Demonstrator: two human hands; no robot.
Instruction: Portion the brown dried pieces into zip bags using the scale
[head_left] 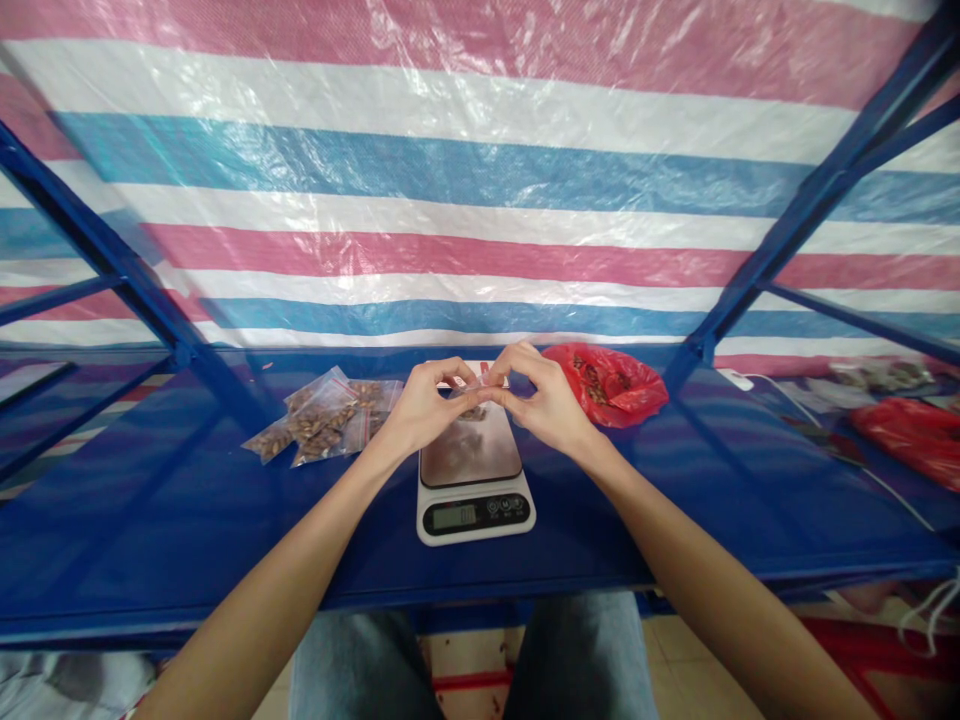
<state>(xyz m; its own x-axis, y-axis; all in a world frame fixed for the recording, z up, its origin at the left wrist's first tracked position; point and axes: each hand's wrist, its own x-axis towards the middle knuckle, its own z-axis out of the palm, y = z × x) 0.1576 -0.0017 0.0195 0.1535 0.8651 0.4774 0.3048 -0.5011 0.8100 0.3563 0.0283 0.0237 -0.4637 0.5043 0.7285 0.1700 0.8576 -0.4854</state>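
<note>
My left hand [427, 408] and my right hand [546, 402] meet above a white digital kitchen scale [474, 505]. Their fingertips pinch the top edges of a small clear plastic bag [474, 392]. A few brown nuts or seeds [471, 412] show low in that bag, just above the scale's metal platform. To the left of my left hand lie several clear zip bags of brown nuts or seeds [319, 425]. A red plastic bag [606, 385] holding similar brown pieces sits to the right of my right hand. The scale's reading is too small to read.
All this stands on a blue shelf [150, 500] with blue metal uprights [817, 190], backed by a striped plastic tarp [480, 190]. Farther right lie another red bag [915, 440] and a white cable [847, 440]. My jeans-clad legs [585, 660] show below the shelf edge.
</note>
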